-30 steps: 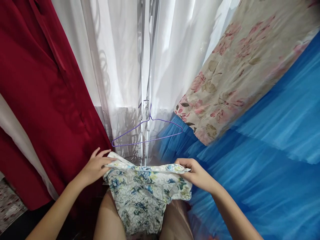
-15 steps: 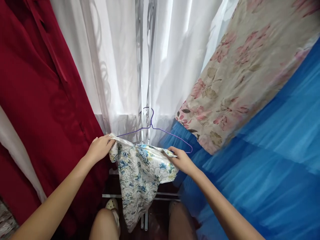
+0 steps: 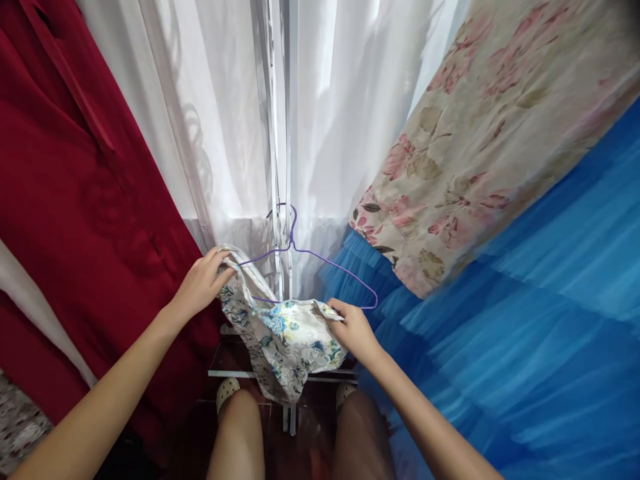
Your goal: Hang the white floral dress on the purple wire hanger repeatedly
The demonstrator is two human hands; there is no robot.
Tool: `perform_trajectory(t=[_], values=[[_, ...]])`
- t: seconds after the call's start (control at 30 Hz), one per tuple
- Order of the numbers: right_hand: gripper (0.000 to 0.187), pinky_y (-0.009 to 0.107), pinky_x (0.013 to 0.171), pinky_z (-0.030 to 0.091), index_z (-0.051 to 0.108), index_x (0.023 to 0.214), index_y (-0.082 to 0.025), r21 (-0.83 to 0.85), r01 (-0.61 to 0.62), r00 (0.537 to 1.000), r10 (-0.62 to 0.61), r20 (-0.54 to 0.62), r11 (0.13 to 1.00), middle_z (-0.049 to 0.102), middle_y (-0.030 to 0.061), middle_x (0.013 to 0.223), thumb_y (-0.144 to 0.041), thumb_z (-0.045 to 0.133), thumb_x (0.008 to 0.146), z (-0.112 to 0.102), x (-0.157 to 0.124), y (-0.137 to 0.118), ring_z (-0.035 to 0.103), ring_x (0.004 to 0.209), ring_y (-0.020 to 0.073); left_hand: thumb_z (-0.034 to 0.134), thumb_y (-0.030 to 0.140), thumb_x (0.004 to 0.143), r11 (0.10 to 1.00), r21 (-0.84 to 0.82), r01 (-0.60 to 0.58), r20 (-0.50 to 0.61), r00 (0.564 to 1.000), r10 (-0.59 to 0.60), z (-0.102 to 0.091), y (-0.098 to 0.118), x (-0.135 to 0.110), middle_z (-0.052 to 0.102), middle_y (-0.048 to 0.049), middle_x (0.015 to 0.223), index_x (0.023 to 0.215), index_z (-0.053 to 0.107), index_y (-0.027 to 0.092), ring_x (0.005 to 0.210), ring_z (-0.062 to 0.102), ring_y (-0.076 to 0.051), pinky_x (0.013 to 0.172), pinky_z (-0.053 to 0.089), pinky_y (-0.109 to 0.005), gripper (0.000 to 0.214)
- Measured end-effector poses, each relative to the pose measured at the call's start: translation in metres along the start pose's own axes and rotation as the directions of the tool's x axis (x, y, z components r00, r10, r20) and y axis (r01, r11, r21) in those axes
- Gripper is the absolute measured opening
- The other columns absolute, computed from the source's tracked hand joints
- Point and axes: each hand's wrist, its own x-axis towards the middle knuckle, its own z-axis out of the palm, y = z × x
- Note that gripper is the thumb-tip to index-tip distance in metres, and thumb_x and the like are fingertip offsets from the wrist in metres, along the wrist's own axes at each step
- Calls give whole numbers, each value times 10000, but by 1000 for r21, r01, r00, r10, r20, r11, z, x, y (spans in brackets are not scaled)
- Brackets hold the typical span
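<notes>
Between my hands hangs a white dress with blue and yellow flowers (image 3: pixel 295 340), its waist or neck edge pulled wide. My left hand (image 3: pixel 203 280) is closed on the edge at the left, slightly higher than the right. My right hand (image 3: pixel 356 330) pinches the opposite edge. A purple wire hanger (image 3: pixel 327 259) stands behind the garment; its left arm runs into the opening, while its right arm shows outside, above my right hand. The hanger's hook is up by the white metal poles.
White metal rack poles (image 3: pixel 281 147) rise in the middle, with a low crossbar (image 3: pixel 320 379) near my feet. White curtains (image 3: pixel 230 120) hang behind. Red cloth (image 3: pixel 100 220) hangs at left; a floral dress (image 3: pixel 450 180) and blue ruffled tulle (image 3: pixel 505 347) hang at right.
My left hand has lifted its side of the garment a little, drawing the opening apart around the hanger's left arm. The garment's lower end sits higher in view. The view has shifted slightly.
</notes>
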Motion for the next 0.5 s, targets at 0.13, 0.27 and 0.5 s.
perform_trajectory(t=[0.13, 0.27, 0.5], values=[[122, 254, 566, 343, 571, 920, -216, 196, -6, 1000, 7, -4, 981, 551, -21, 655, -189, 528, 809, -10, -22, -10, 501, 606, 165, 483, 427, 952, 994, -98, -50, 9, 999, 51, 7, 36, 8, 635, -85, 1247, 1346, 510, 229, 1087, 630, -250, 911, 462, -310, 442], [702, 260, 546, 346, 312, 1461, -218, 207, 14, 974, 34, -223, 978, 501, -63, 630, -191, 572, 809, -43, -45, -7, 459, 545, 158, 531, 423, 926, 986, -164, -18, -120, 993, -2, 24, 34, -5, 700, -59, 1067, 1217, 594, 212, 926, 672, -213, 826, 480, -265, 365], [729, 271, 548, 372, 410, 1473, -157, -206, -59, 990, 31, -139, 977, 638, 4, 710, -219, 631, 782, -99, -5, 5, 522, 548, 158, 488, 409, 944, 978, -193, -81, -124, 991, 58, 23, 26, -10, 727, -75, 1048, 1050, 698, 191, 931, 675, -225, 862, 475, -270, 320]])
